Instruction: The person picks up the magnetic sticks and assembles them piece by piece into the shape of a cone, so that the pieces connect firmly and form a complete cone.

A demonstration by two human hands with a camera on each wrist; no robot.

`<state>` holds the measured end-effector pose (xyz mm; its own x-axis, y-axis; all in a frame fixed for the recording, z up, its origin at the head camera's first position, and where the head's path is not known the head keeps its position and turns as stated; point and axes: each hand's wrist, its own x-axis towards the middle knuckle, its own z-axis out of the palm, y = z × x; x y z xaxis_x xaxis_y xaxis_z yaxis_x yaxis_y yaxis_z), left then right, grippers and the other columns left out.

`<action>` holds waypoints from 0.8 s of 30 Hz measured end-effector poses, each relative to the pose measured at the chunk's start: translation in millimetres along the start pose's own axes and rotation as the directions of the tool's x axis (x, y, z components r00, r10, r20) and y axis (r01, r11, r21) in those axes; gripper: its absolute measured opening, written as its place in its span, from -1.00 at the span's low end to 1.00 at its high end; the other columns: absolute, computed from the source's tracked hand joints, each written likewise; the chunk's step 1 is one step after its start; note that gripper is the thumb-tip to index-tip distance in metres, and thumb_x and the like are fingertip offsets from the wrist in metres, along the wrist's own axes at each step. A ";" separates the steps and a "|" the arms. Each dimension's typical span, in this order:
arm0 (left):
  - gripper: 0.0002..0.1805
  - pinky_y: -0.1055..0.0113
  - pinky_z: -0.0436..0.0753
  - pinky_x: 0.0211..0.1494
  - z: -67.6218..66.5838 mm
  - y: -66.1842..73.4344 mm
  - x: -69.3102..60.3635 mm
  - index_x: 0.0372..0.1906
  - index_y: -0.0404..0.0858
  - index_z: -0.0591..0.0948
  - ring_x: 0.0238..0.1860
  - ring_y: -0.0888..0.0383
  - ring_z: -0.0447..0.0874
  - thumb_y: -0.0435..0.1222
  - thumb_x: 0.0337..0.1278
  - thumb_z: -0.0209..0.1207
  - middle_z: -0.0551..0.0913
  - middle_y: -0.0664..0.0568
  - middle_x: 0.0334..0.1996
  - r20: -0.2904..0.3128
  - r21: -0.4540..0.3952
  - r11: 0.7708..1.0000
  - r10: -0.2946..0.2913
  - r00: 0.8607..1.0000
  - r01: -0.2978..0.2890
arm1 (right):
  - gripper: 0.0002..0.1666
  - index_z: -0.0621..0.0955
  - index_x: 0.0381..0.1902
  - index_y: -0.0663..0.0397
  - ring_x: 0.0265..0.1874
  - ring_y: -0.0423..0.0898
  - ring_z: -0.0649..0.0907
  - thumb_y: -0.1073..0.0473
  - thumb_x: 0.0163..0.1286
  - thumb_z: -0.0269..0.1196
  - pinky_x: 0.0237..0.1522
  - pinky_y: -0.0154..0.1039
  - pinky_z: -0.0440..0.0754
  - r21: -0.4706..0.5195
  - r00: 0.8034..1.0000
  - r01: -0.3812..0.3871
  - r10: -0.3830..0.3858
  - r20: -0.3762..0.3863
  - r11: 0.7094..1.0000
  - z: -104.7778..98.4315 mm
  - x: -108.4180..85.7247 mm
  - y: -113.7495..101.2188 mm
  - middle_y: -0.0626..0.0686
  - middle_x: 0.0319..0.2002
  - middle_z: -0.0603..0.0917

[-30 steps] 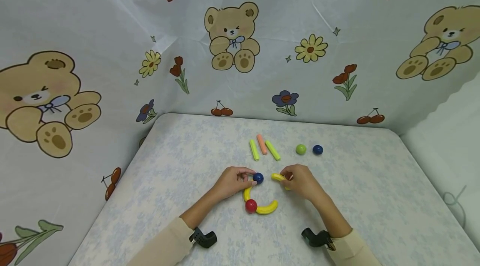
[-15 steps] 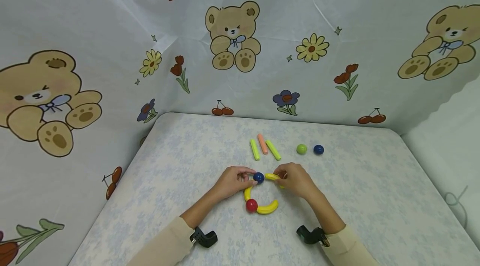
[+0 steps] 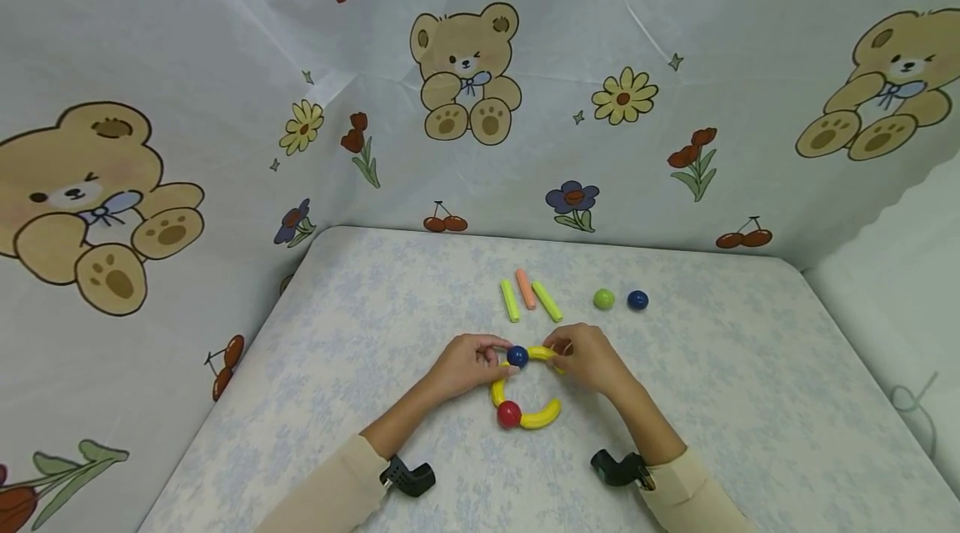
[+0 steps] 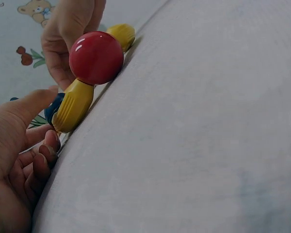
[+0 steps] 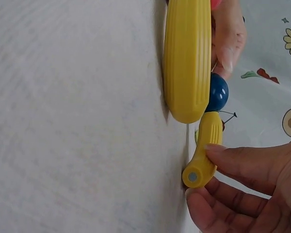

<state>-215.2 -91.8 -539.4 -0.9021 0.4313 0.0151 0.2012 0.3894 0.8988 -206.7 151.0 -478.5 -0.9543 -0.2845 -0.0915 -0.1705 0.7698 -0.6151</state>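
My left hand point(image 3: 461, 366) pinches a blue ball point(image 3: 517, 356) between thumb and fingers. A yellow curved magnetic stick point(image 3: 539, 353) is pinched in my right hand point(image 3: 592, 359), one end touching the blue ball; a grey disc shows in its other end in the right wrist view. From the blue ball a second yellow curved stick point(image 3: 498, 392) runs down to a red ball point(image 4: 96, 58). A third yellow curved stick point(image 3: 542, 415) extends rightward from the red ball, its far end apart from the held stick. Together they form an incomplete ring on the table.
Beyond the hands lie two lime-yellow straight sticks point(image 3: 510, 300) with an orange straight stick point(image 3: 525, 289) between them. To their right sit a green ball point(image 3: 603, 299) and another blue ball point(image 3: 637, 300). A bear-print cloth point(image 3: 337, 166) hangs behind the table point(image 3: 360, 299).
My right hand has moved left, bringing its yellow curved stick against the blue ball. The red ball and its two yellow sticks have shifted slightly right. The left hand stays in place.
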 end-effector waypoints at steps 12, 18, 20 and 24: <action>-0.76 0.46 0.38 -0.53 0.8 -2.2 0.0 -0.18 0.07 0.78 -0.59 0.26 0.43 0.06 0.14 0.43 0.67 0.13 -0.50 -0.004 -0.028 1.000 -0.014 1.000 0.014 | -0.78 0.78 -0.23 0.11 -0.36 -0.16 0.62 0.44 0.19 0.45 -0.25 -0.22 0.66 0.053 0.999 0.040 -0.039 -0.003 0.998 0.9 -1.7 1.4 -0.07 -0.38 0.70; -0.77 0.46 0.41 -0.53 -0.4 -1.5 -0.1 -0.23 0.05 0.78 -0.59 0.25 0.44 0.06 0.11 0.44 0.68 0.13 -0.49 0.003 -0.034 0.999 -0.021 1.000 0.021 | -0.77 0.80 -0.17 0.14 -0.34 -0.18 0.65 0.45 0.22 0.42 -0.25 -0.22 0.68 0.059 0.998 0.058 -0.058 -0.008 0.997 1.8 -1.1 3.7 -0.05 -0.34 0.75; -0.78 0.46 0.41 -0.52 -1.1 -0.8 -0.2 -0.23 0.05 0.78 -0.58 0.25 0.45 0.05 0.11 0.45 0.67 0.12 -0.49 0.007 -0.032 0.999 -0.018 1.000 0.018 | -0.77 0.80 -0.16 0.15 -0.33 -0.17 0.66 0.45 0.24 0.41 -0.24 -0.22 0.68 0.061 0.998 0.065 -0.065 -0.008 0.996 2.1 -1.0 4.2 -0.05 -0.33 0.76; -0.77 0.46 0.39 -0.53 -2.2 0.2 -0.4 -0.24 0.04 0.77 -0.59 0.25 0.44 0.04 0.10 0.46 0.67 0.11 -0.50 0.017 -0.042 0.999 -0.012 1.000 0.013 | -0.76 0.79 -0.14 0.17 -0.32 -0.16 0.67 0.45 0.23 0.42 -0.24 -0.21 0.68 0.058 0.997 0.081 -0.080 -0.010 0.995 0.6 -1.6 4.2 -0.04 -0.32 0.75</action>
<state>-215.6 -93.7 -538.2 -0.8977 0.4406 -0.0035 0.1733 0.3604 0.9166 -205.7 154.4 -481.4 -0.9398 -0.3399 -0.0341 -0.2325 0.7096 -0.6651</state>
